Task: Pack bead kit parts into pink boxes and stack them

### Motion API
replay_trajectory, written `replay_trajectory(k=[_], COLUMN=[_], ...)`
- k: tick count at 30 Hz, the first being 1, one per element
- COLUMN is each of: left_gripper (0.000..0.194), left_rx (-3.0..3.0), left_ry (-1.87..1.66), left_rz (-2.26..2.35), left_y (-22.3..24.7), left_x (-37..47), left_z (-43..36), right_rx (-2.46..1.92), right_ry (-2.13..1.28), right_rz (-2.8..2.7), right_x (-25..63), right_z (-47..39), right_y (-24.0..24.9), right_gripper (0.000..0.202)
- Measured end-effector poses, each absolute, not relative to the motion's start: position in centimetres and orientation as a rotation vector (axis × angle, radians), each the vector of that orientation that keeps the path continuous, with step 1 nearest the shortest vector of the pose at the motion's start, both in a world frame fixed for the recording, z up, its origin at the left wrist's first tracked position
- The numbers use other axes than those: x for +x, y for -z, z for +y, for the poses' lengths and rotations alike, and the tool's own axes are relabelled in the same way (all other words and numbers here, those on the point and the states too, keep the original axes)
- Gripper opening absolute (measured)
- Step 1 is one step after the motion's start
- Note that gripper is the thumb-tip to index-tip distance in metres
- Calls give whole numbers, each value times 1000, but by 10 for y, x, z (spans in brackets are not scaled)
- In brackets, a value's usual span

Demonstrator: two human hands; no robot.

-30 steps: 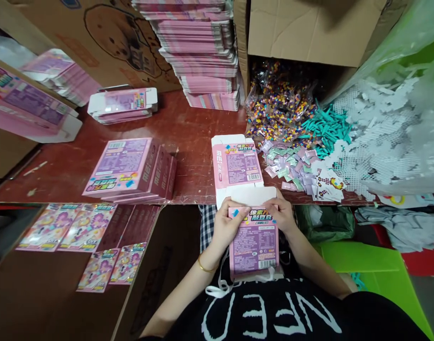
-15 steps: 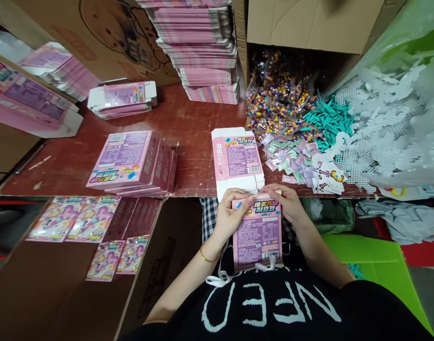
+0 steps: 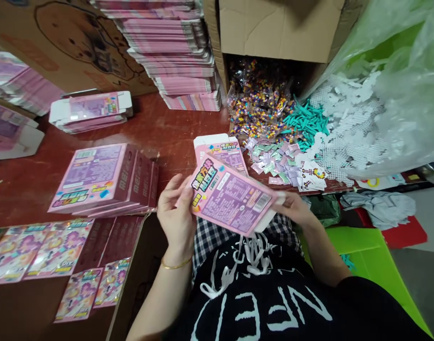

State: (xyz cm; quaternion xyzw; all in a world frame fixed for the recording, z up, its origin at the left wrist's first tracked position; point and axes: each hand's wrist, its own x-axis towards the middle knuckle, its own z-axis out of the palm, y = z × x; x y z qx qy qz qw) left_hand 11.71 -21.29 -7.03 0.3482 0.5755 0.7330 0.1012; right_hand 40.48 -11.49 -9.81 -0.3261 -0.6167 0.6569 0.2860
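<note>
A pink and purple box [image 3: 234, 196] is tilted in front of my body, its printed text side up and a white flap open at its right end. My left hand [image 3: 177, 208] grips its left end, thumb on top. At the right end, my right hand [image 3: 293, 207] has its fingers at the white flap. Behind the held box, another pink carton [image 3: 222, 147] lies partly hidden on the red table's [image 3: 174, 135] edge. A pile of pink boxes [image 3: 92, 173] sits on the table at the left.
Tall stacks of flat pink cartons [image 3: 167, 47] stand at the back. Bagged colored beads [image 3: 259, 102], teal sticks [image 3: 307, 124], small sachets [image 3: 273, 158] and white mesh pieces [image 3: 355, 113] lie at the right. An open cardboard box [image 3: 25, 303] holding packed boxes is at lower left.
The box in my hands has turned from upright to sideways and risen. My left hand has moved to its left end, my right hand to its flap end. The view has shifted right.
</note>
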Motion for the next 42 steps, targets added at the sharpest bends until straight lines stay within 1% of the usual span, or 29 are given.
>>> replay_trajectory(k=[1,3,4,5,6,8,9,10,12,13,14,15,17,18,20,22,23,24,27,29,30,31,33,34,36,37,38,40,42], left_gripper=[40,69,83,92,94,89,85,80,71,69,68,68,68,66,62,59,58,58,62,69,73,76,80,81,87,89,88,78,63], left_rx=[1225,1713,1955,2146,2264,2284,2213,2109,1855,1732,1628,1548,1452,1419,1355,1296,1275,1261,1242,1190,1145,1101,1072,1115,1293,1389,1457,1444,1245], left_ry=[-2089,-1865,-1716,-1553,-1391,-1191,-1170,-1187,-1218,-1201,-1165,-1129,-1086,-1074,-1072,-1114,-1137,-1158,-1204,-1263,-1296,-1322,-1351,-1358,-1376,-1394,-1420,-1488,-1518], left_rz=[1778,1887,1840,1706,1515,1225,1214,1287,1536,1641,1706,1741,1767,1770,1786,1823,1841,1862,1930,1965,1974,1973,1990,2030,2150,2196,2198,1999,1616], left_y=[67,60,58,57,57,61,65,69,77,80,83,85,87,87,85,81,78,75,64,59,59,60,65,67,71,71,71,67,61], left_x=[117,123,129,136,142,151,152,151,147,144,142,140,140,141,144,146,145,144,134,122,115,108,95,90,86,87,91,104,122], left_z=[-216,-223,-227,-230,-232,-236,-237,-238,-241,-242,-242,-242,-240,-239,-234,-227,-222,-216,-191,-170,-160,-150,-135,-130,-128,-130,-133,-140,-146], right_rx=[-907,-834,-732,-599,-451,-280,-351,-541,-1057,-1264,-1398,-1466,-1470,-1452,-1396,-1334,-1272,-1178,-765,-524,-482,-512,-763,-945,-1249,-1336,-1386,-1364,-1182], right_ry=[-1693,-1681,-1769,-1907,-2060,-2242,-2190,-2019,-1454,-1183,-988,-886,-881,-901,-948,-965,-988,-1035,-1274,-1295,-1203,-1057,-720,-583,-432,-410,-408,-402,-363], right_rz=[-1525,-1399,-1424,-1495,-1596,-1819,-1926,-2049,-2224,-2261,-2290,-2314,-2332,-2343,-2349,-2300,-2216,-2101,-1830,-1904,-1968,-2001,-1968,-1930,-1925,-1957,-1995,-2033,-2019], right_x=[406,402,397,390,383,370,366,364,364,365,367,369,369,368,364,355,348,341,313,290,279,270,254,249,244,244,245,253,269], right_z=[-112,-110,-111,-112,-111,-104,-96,-86,-60,-47,-35,-24,-8,-1,11,20,22,22,19,24,33,46,83,106,150,169,183,193,174], right_y=[95,90,88,87,86,89,93,98,110,118,125,132,141,143,139,125,116,106,79,69,67,66,68,70,74,75,75,75,75], right_gripper=[47,52,53,56,59,66,67,63,38,23,14,15,21,20,15,5,8,16,35,36,34,31,21,24,45,49,49,43,44])
